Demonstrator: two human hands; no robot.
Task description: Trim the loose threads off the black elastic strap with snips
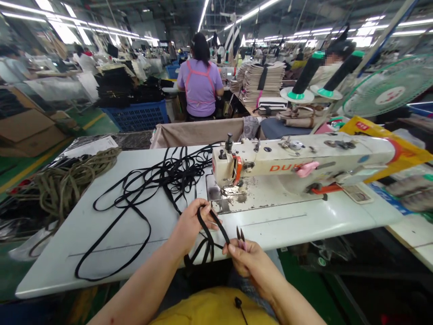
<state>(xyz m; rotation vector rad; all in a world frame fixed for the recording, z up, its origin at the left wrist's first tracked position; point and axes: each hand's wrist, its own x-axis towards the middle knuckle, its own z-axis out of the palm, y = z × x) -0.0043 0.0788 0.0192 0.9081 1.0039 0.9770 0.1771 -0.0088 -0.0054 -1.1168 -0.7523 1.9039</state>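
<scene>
From my end, the biggest thing is the pale, smooth-topped worktop (50, 275), left edge to right side of the frame. On it, right of centre, my white metal sewing machine (260, 176) with orange lettering; needle end faces centre.

Upper centre, a person in a purple top with pink straps (201, 88), back to me. Upper right, a green-rimmed round fan (389, 95); below it, a yellow plastic bag with red parts (406, 149) behind the machine.

The narrow black fabric strip (126, 205) lies in loose loops left of the machine, tangled near upper centre of the worktop; part of it is up between my hands at lower centre, with loops hanging by the front edge. Olive fabric cords (67, 180) are heaped at the left.

My left hand (194, 223), centre, has its fingers closed on a bend of the strip. My right hand (246, 259), lower and to the right, pinches the strip between thumb and fingers, and also holds small dark-bladed snips (241, 239), blades pointing up.

Two black thread cones (306, 74) with green bases, upper right. Smallest: a pink piece (307, 169) on the machine's front.
</scene>
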